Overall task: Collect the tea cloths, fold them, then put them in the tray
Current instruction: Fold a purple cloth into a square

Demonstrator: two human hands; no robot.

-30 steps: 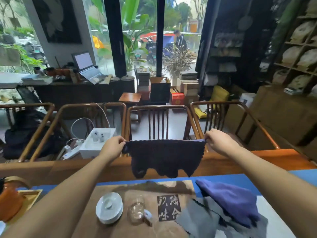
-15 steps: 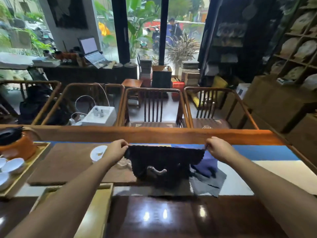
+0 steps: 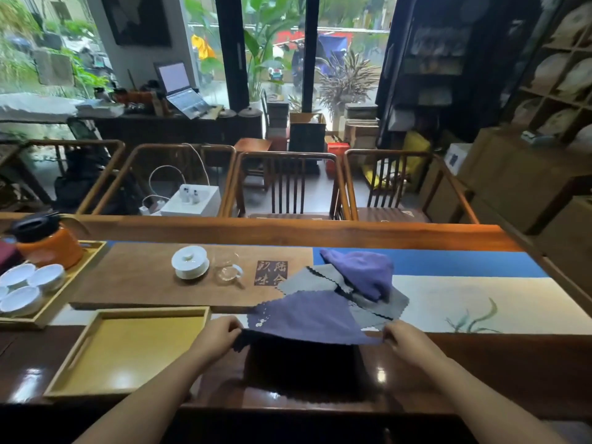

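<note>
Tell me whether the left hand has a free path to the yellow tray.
Probably yes: the yellow tray lies just beside the left hand with nothing between, though that hand is pinching the purple cloth.

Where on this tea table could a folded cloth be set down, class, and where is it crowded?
Free: the empty yellow wooden tray, near the left hand; the cream runner patch right of the grey scalloped cloths. Crowded: the tray of white cups and orange kettle; the white lidded bowl beside the glass pitcher.
</note>
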